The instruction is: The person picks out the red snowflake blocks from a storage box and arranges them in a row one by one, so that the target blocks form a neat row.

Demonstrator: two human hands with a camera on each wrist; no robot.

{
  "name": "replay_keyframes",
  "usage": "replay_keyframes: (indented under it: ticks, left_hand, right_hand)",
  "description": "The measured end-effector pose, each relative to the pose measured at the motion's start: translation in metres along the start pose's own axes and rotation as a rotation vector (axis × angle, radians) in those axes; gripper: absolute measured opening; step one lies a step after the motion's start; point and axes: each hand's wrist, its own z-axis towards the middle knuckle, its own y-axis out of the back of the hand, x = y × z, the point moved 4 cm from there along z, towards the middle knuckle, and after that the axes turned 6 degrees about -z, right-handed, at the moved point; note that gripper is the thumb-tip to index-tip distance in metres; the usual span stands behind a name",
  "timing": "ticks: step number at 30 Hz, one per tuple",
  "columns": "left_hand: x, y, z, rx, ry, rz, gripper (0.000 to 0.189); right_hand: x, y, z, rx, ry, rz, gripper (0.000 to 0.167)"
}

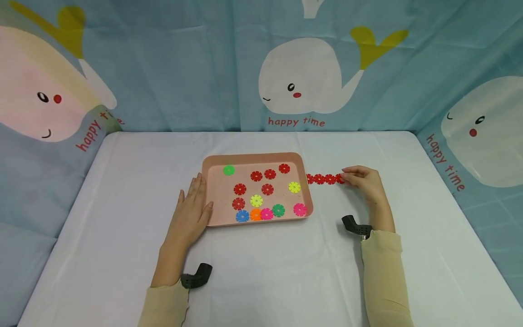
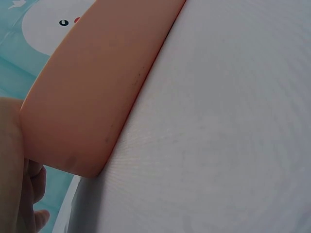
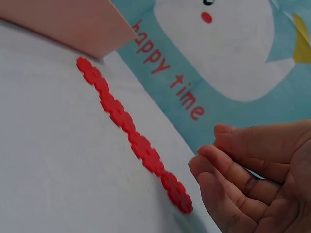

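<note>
A row of several linked red snowflake discs (image 1: 324, 179) lies on the table at the tray's right side. My right hand (image 1: 362, 181) is at its right end, fingertips overlapping the last disc in the head view. In the right wrist view, the loosely bent fingers (image 3: 218, 187) show just beside the row's near end, nothing between them. My left hand (image 1: 189, 213) lies with straight fingers along the left side of the pink tray (image 1: 216, 195). Inside are loose discs: several red ones (image 1: 267, 189), two yellow, two green, two pink, a blue (image 1: 242, 215) and an orange.
A white cloth (image 1: 261, 272) covers the table. Behind it hangs a blue curtain (image 1: 184, 81) printed with whales. Each wrist wears a black camera mount, the left one (image 1: 197, 276) close over the cloth.
</note>
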Motion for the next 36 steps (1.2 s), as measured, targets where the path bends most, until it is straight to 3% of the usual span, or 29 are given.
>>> replay_keyframes:
  ticks: [17,30,36]
  left_hand:
    - [0.0,0.004,-0.001,0.006,0.018,-0.041,0.061]
    - [0.0,0.004,-0.002,-0.001,0.027,-0.029,0.061]
    - [0.0,0.003,-0.002,0.003,0.025,-0.028,0.061]
  right_hand:
    - [0.037,-0.049,-0.01,0.101,0.097,-0.137,0.032]
    - [0.063,-0.105,-0.021,0.299,0.18,-0.214,0.024]
    - [0.072,-0.128,-0.02,0.349,0.214,-0.269,0.024]
